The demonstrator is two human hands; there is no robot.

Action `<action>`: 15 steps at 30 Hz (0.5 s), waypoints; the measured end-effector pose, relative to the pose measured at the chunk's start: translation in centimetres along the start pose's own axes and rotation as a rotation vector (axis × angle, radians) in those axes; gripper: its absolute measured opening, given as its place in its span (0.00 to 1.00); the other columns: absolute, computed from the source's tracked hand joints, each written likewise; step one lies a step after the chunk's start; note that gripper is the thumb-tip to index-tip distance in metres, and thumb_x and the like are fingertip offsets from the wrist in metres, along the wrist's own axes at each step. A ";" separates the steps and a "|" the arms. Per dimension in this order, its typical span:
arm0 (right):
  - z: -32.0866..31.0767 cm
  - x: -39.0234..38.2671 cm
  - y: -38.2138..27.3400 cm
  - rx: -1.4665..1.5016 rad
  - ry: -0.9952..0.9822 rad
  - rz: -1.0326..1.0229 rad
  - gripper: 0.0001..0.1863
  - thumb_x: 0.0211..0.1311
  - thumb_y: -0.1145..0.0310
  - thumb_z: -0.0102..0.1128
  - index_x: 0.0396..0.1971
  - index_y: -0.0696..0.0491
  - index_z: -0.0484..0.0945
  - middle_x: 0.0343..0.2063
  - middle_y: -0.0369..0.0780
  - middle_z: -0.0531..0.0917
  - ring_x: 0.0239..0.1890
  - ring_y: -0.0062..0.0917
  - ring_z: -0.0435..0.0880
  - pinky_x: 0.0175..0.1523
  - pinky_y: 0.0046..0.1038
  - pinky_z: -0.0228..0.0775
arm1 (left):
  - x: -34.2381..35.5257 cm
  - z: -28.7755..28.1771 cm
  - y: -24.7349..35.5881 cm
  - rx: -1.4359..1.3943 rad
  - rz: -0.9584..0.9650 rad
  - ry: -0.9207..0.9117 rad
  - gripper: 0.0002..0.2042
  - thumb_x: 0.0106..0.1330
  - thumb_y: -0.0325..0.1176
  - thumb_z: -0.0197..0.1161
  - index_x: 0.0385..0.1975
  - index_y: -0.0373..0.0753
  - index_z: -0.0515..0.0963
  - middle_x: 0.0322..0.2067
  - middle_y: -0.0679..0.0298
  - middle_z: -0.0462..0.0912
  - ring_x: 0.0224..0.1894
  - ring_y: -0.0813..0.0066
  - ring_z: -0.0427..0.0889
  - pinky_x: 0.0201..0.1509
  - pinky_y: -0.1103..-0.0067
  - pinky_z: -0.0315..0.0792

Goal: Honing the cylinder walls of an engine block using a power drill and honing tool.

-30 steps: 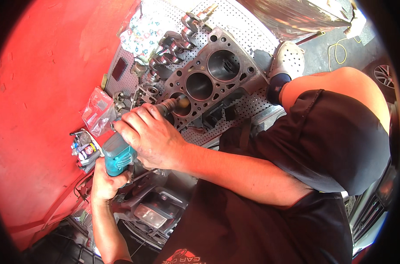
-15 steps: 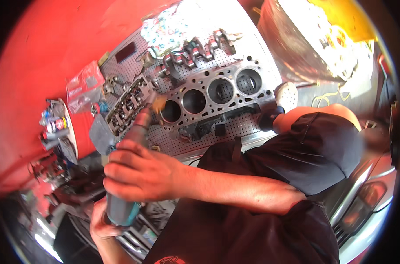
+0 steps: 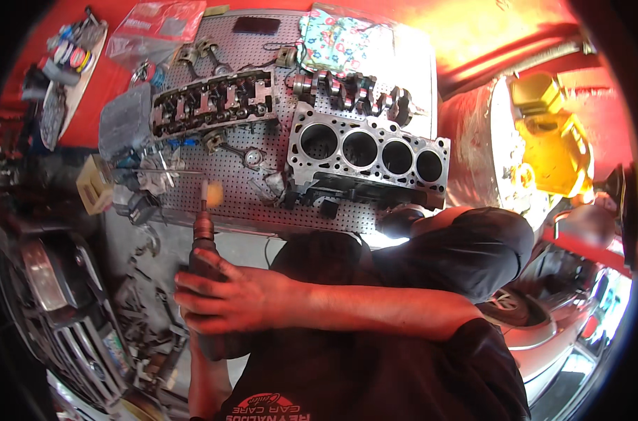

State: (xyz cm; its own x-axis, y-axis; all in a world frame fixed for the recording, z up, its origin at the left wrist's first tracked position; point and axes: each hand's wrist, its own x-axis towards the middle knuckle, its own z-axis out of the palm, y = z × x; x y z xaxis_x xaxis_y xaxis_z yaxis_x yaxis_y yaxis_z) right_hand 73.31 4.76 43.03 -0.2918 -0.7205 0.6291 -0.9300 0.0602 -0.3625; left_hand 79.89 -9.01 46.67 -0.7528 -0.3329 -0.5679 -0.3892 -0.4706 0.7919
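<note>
My right hand (image 3: pixel 224 291) is closed round the dark body of a power drill (image 3: pixel 205 231), held upright in the picture near the table's front edge. A blurred orange-yellow piece (image 3: pixel 214 195) shows beside the drill's tip. My left hand (image 3: pixel 202 354) is at the drill's rear end, its fingers mostly hidden. To the right, an engine block (image 3: pixel 375 133) with several round bores rests on the perforated metal tabletop (image 3: pixel 238 193). A cylinder head (image 3: pixel 217 105) lies to the left. Just beyond the tip is a connecting rod (image 3: pixel 240 152) with its piston.
A crankshaft (image 3: pixel 361 92) lies behind the block, by a flowered cloth (image 3: pixel 340 42). Left are a grey pan (image 3: pixel 124 121) and a yellowish box (image 3: pixel 94 184). A dark-clothed bent limb (image 3: pixel 466 245) stands at the right. A car front (image 3: pixel 66 309) is lower left.
My view has turned, so the table parts appear rotated and shifted. The drill has swung from a slant beside the cylinder head to the table's front edge, both hands still at it.
</note>
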 end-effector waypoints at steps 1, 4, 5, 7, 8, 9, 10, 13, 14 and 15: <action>-0.3 0.2 0.0 0.033 -0.046 0.074 0.28 0.62 0.60 0.66 0.64 0.43 0.76 0.69 0.42 0.75 0.77 0.46 0.72 0.79 0.68 0.61 | -0.4 -0.2 0.2 -0.115 -0.008 0.011 0.47 0.78 0.76 0.44 0.74 0.34 0.68 0.63 0.56 0.80 0.65 0.59 0.80 0.70 0.63 0.74; -3.6 0.4 1.1 0.096 -0.147 0.285 0.37 0.52 0.60 0.76 0.66 0.44 0.77 0.70 0.45 0.75 0.75 0.47 0.72 0.76 0.65 0.66 | 0.5 -0.5 -1.1 -0.445 -0.021 0.049 0.44 0.79 0.74 0.45 0.72 0.35 0.69 0.60 0.57 0.83 0.62 0.60 0.83 0.67 0.63 0.77; -5.3 0.1 1.9 0.110 -0.176 0.431 0.42 0.45 0.60 0.80 0.66 0.45 0.79 0.70 0.46 0.75 0.75 0.47 0.73 0.74 0.62 0.68 | 3.3 -8.7 -4.0 -0.304 -0.063 -0.577 0.50 0.76 0.80 0.41 0.71 0.32 0.71 0.44 0.49 0.87 0.46 0.57 0.87 0.55 0.59 0.80; -7.8 -1.7 5.3 -0.090 -0.221 0.661 0.42 0.41 0.63 0.86 0.62 0.51 0.82 0.67 0.51 0.76 0.69 0.49 0.76 0.72 0.49 0.72 | 3.1 -9.6 -4.4 -0.345 -0.088 -0.415 0.50 0.74 0.81 0.43 0.67 0.31 0.73 0.38 0.51 0.85 0.39 0.58 0.85 0.50 0.60 0.78; -9.3 -2.8 7.1 -0.165 -0.209 0.806 0.38 0.47 0.63 0.83 0.63 0.51 0.81 0.65 0.49 0.77 0.71 0.48 0.75 0.74 0.48 0.70 | 3.0 -9.9 -4.6 -0.352 -0.118 -0.266 0.50 0.73 0.82 0.44 0.64 0.30 0.74 0.31 0.53 0.84 0.31 0.59 0.82 0.44 0.61 0.77; -9.6 -7.2 10.7 -0.317 -0.144 0.878 0.39 0.51 0.62 0.83 0.66 0.52 0.79 0.67 0.51 0.76 0.70 0.49 0.77 0.73 0.47 0.72 | 3.3 -10.5 -5.0 -0.393 -0.118 -0.278 0.50 0.73 0.81 0.45 0.62 0.28 0.75 0.32 0.54 0.85 0.33 0.59 0.83 0.46 0.60 0.78; -10.8 -10.1 13.0 -0.529 -0.182 1.058 0.43 0.55 0.55 0.84 0.70 0.51 0.76 0.70 0.51 0.75 0.72 0.47 0.75 0.74 0.48 0.70 | 3.7 -10.7 -5.1 -0.413 -0.126 -0.277 0.50 0.73 0.81 0.45 0.62 0.28 0.75 0.32 0.54 0.85 0.33 0.59 0.83 0.46 0.60 0.78; -13.4 -16.1 17.9 -0.823 -0.327 1.286 0.50 0.56 0.47 0.84 0.76 0.48 0.71 0.73 0.47 0.74 0.75 0.45 0.72 0.78 0.49 0.65 | 4.1 -10.9 -5.4 -0.376 -0.087 -0.274 0.49 0.75 0.79 0.45 0.62 0.29 0.75 0.32 0.54 0.85 0.34 0.61 0.85 0.47 0.60 0.78; -13.8 -16.7 18.5 -0.854 -0.354 1.294 0.52 0.55 0.45 0.84 0.77 0.47 0.70 0.73 0.46 0.74 0.76 0.45 0.71 0.79 0.49 0.63 | 3.8 -11.2 -5.7 -0.387 -0.090 -0.265 0.49 0.75 0.79 0.45 0.62 0.29 0.75 0.32 0.54 0.85 0.34 0.61 0.85 0.47 0.60 0.78; -13.8 -16.9 18.9 -0.833 -0.388 1.308 0.52 0.55 0.44 0.83 0.78 0.44 0.70 0.73 0.44 0.74 0.77 0.44 0.70 0.80 0.50 0.60 | 3.6 -11.5 -6.0 -0.410 -0.092 -0.276 0.49 0.75 0.79 0.45 0.63 0.28 0.75 0.33 0.54 0.85 0.34 0.61 0.85 0.47 0.60 0.78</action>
State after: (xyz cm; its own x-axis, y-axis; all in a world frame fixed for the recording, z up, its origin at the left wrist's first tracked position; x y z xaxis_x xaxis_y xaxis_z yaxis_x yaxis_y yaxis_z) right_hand 57.61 27.61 35.03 -0.9986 0.0110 -0.0511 0.0082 0.9985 0.0535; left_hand 85.62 -16.77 37.27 -0.8590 -0.0722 -0.5069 -0.2618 -0.7889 0.5560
